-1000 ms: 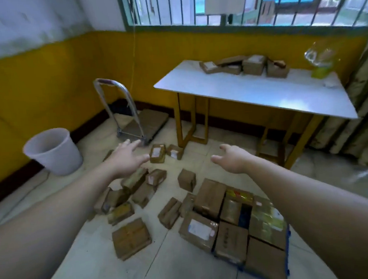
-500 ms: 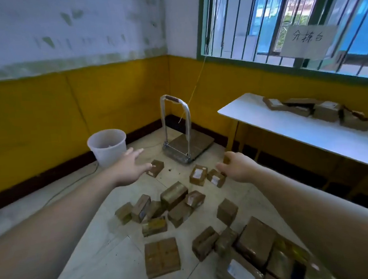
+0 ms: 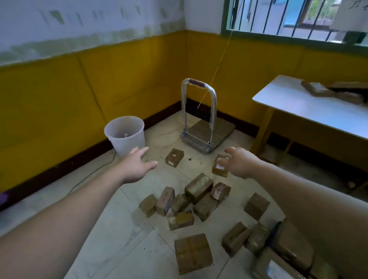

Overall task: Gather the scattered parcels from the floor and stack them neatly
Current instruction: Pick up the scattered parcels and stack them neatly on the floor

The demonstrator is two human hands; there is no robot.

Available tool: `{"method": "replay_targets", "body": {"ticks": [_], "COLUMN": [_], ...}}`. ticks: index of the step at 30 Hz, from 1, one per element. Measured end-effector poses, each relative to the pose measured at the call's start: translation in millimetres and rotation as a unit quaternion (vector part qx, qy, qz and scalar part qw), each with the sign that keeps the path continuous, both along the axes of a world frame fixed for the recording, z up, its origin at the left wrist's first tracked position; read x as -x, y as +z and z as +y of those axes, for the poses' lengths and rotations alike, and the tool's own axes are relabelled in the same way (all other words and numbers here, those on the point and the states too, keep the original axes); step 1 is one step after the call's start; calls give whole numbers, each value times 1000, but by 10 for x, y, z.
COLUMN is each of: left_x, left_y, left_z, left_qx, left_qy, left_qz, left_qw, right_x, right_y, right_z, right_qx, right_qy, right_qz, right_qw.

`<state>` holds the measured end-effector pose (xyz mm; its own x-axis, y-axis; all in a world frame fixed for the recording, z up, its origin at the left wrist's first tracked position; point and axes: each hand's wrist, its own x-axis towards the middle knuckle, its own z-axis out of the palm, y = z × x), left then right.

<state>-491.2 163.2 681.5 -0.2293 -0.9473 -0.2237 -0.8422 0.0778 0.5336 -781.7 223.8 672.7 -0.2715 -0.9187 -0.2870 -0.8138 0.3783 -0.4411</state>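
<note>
Several brown cardboard parcels lie scattered on the tiled floor. A tight cluster (image 3: 195, 200) sits in the middle, one flat parcel (image 3: 193, 253) lies nearer to me, and a lone small parcel (image 3: 174, 157) lies farther off. My left hand (image 3: 137, 164) reaches forward above the floor with straight, spread fingers and holds nothing. My right hand (image 3: 239, 161) is stretched out too, fingers loosely bent, hovering just over a small labelled parcel (image 3: 219, 168) without gripping it. More parcels are packed together at the bottom right (image 3: 278, 258), partly hidden by my right arm.
A white plastic bucket (image 3: 125, 134) stands by the yellow wall. A folding hand trolley (image 3: 208, 129) sits in the corner. A white table (image 3: 319, 111) on the right carries more parcels (image 3: 335, 91). A barred window is above it.
My view has swung left, so the table slid to the right edge and the bucket and trolley moved toward the middle. Both hands stay outstretched and empty; the right one now hovers over a small parcel.
</note>
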Motion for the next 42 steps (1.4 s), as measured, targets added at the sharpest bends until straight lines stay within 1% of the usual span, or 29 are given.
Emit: {"method": "replay_targets", "body": {"ticks": [5, 10, 15, 18, 21, 23, 25, 29, 32, 34, 37, 39, 42], "left_x": [-23, 24, 296, 562, 873, 1062, 1205, 1354, 1415, 1458, 1533, 1578, 1616], "left_y": [-235, -465, -732, -970, -1254, -1492, -1771, -2464, -3066, -3522, -4299, -4861, -5718], "left_z": [-600, -1224, -1798, -2084, -2353, -2488, -2565, -2582, -2515, -2432, -2230, -2072, -1821], "left_qx": [-30, -60, -94, -123, -152, -161, -191, -246, -274, -288, -317, -325, -329], "left_qy": [11, 24, -25, -84, -144, -182, -229, -330, -365, -373, -365, -355, -344], "left_qz": [-6, -39, -62, -74, -89, -97, -97, -125, -144, -160, -180, -186, -191], "left_qw": [999, 997, 993, 986, 974, 965, 949, 903, 878, 868, 857, 857, 858], "right_x": [50, 120, 194, 316, 436, 452, 377, 87, -107, -185, -245, -291, -416], "right_y": [-218, -476, -757, -961, -1214, -1437, -1685, -2348, -2940, -3391, -4179, -4763, -5661], "right_z": [-567, -1193, -1545, -1565, -1504, -1404, -1267, -995, -852, -753, -553, -408, -203], "right_qx": [-21, -46, -81, -93, -95, -108, -131, -171, -180, -183, -195, -213, -233], "right_qy": [10, -2, -27, -79, -157, -218, -281, -371, -414, -429, -437, -441, -467], "right_qz": [-30, -44, -90, -109, -128, -140, -155, -168, -189, -196, -208, -217, -251], "right_qw": [999, 998, 992, 987, 975, 960, 938, 897, 872, 862, 853, 844, 815]}}
